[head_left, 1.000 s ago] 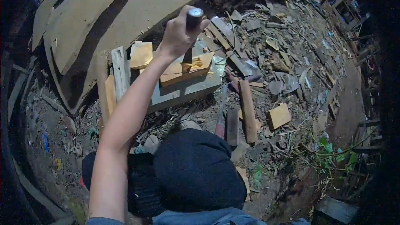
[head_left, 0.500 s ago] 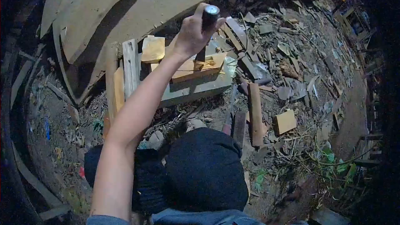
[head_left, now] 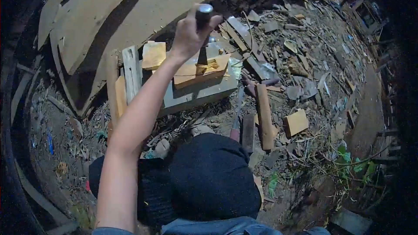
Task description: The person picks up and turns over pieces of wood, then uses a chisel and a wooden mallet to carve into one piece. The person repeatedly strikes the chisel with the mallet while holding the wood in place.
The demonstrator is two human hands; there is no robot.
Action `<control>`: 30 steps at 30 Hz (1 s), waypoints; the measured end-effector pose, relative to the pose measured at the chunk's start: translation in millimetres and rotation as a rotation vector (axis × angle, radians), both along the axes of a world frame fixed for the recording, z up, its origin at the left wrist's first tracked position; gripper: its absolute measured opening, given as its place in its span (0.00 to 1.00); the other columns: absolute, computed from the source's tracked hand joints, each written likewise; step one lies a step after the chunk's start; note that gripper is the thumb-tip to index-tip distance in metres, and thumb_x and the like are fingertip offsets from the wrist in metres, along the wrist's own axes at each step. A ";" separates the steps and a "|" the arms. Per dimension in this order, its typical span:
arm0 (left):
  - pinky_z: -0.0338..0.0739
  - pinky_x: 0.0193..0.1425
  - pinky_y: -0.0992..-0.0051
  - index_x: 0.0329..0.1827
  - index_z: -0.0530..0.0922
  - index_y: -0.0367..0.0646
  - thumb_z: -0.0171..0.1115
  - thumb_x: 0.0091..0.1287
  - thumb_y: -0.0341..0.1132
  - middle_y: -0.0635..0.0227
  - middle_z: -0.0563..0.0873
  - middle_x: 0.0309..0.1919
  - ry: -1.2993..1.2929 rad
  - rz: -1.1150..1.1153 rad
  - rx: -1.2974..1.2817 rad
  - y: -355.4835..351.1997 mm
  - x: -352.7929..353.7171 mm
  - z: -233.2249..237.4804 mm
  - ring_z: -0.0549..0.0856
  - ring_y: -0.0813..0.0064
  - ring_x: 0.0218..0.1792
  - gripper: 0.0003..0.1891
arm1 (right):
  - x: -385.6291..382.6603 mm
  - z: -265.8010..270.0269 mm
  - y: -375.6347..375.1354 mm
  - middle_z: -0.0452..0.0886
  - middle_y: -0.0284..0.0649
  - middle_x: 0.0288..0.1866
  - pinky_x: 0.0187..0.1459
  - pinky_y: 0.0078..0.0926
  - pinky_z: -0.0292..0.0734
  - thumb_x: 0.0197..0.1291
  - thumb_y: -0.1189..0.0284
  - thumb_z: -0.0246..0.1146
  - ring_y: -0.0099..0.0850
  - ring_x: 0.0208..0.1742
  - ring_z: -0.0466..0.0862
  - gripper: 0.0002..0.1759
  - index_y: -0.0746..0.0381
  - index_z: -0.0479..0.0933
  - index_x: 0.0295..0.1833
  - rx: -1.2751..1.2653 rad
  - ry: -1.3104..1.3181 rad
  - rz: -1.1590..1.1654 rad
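Observation:
My left hand is wrapped around the dark handle of a chisel, whose round top end looks shiny. The chisel stands nearly upright. Its dark blade runs down to a notched, chipped patch on a wooden block. That block lies across a larger, greyish wooden beam. Left of it, close to my forearm, is a smaller pale block. My right hand is out of the picture.
A large curved wooden panel rises behind the beam. Wood scraps and chips cover the ground to the right, among them a long wooden piece and a squarish block. My dark-clothed knee is in front of the beam.
The whole view has shifted slightly, so my hand and the chisel appear a little further left. My left hand keeps its grip, and the blade stays at the notched patch.

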State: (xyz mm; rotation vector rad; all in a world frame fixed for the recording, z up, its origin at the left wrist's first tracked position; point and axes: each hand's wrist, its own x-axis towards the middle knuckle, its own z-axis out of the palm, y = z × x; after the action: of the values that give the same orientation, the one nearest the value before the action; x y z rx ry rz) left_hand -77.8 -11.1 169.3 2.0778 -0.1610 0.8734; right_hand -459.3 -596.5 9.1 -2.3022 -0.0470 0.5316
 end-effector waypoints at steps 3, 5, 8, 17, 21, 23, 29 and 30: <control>0.81 0.38 0.65 0.50 0.71 0.43 0.62 0.67 0.53 0.60 0.87 0.31 0.023 0.076 -0.039 9.3 5.2 -8.9 0.89 0.62 0.33 0.23 | -7.2 3.0 -14.6 0.81 0.44 0.33 0.40 0.39 0.75 0.69 0.66 0.54 0.41 0.35 0.81 0.13 0.66 0.74 0.44 -0.002 -0.008 -0.012; 0.81 0.38 0.66 0.50 0.71 0.43 0.62 0.67 0.54 0.61 0.88 0.31 0.061 0.056 -0.098 14.0 6.8 -15.2 0.89 0.64 0.34 0.23 | 23.7 24.5 -27.7 0.81 0.44 0.33 0.40 0.39 0.75 0.69 0.66 0.54 0.41 0.35 0.81 0.13 0.66 0.74 0.44 -0.020 0.015 -0.053; 0.80 0.37 0.69 0.50 0.71 0.44 0.60 0.67 0.57 0.63 0.88 0.31 0.024 0.032 -0.181 6.6 5.3 -16.3 0.89 0.67 0.33 0.25 | 151.6 53.3 106.8 0.80 0.50 0.35 0.41 0.38 0.75 0.69 0.65 0.54 0.45 0.38 0.82 0.14 0.65 0.75 0.48 -0.123 0.003 0.013; 0.81 0.44 0.74 0.48 0.74 0.37 0.62 0.70 0.45 0.63 0.87 0.35 0.191 0.093 0.026 1.7 -14.1 1.9 0.87 0.75 0.39 0.18 | 220.8 -35.9 209.2 0.72 0.50 0.55 0.52 0.43 0.72 0.52 0.58 0.70 0.48 0.54 0.73 0.44 0.69 0.61 0.68 -0.365 -0.405 0.230; 0.80 0.40 0.71 0.47 0.78 0.41 0.66 0.65 0.48 0.63 0.88 0.31 0.106 0.122 0.035 7.7 -7.2 -13.7 0.88 0.70 0.35 0.20 | 223.5 -46.9 221.6 0.73 0.49 0.54 0.52 0.42 0.72 0.43 0.55 0.75 0.45 0.54 0.75 0.51 0.67 0.60 0.69 -0.493 -0.278 0.204; 0.80 0.34 0.69 0.43 0.81 0.43 0.71 0.59 0.53 0.63 0.88 0.27 0.074 0.155 0.056 6.1 -1.7 -13.4 0.89 0.68 0.30 0.22 | 236.0 -58.2 214.6 0.75 0.49 0.53 0.52 0.40 0.72 0.43 0.55 0.74 0.45 0.52 0.76 0.51 0.67 0.61 0.69 -0.517 -0.219 0.141; 0.75 0.26 0.78 0.32 0.81 0.41 0.71 0.61 0.48 0.74 0.83 0.18 0.206 -0.067 -0.138 -8.8 -9.9 2.9 0.81 0.84 0.21 0.17 | 276.4 -26.9 200.2 0.80 0.47 0.49 0.55 0.31 0.74 0.53 0.54 0.68 0.34 0.52 0.78 0.38 0.69 0.67 0.62 0.548 0.733 -0.370; 0.75 0.26 0.78 0.32 0.81 0.41 0.71 0.61 0.48 0.74 0.83 0.18 0.203 -0.071 -0.143 -8.5 -7.3 -0.4 0.81 0.84 0.21 0.17 | 276.3 -39.7 199.5 0.79 0.48 0.50 0.53 0.32 0.76 0.54 0.56 0.66 0.35 0.50 0.78 0.37 0.70 0.66 0.62 0.834 0.904 -0.520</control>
State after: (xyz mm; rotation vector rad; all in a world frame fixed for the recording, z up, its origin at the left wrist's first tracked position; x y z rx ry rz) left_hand -85.1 -19.6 168.9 1.9996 -0.0614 0.6094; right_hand -183.0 -397.1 -30.6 -1.0637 0.6260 0.9844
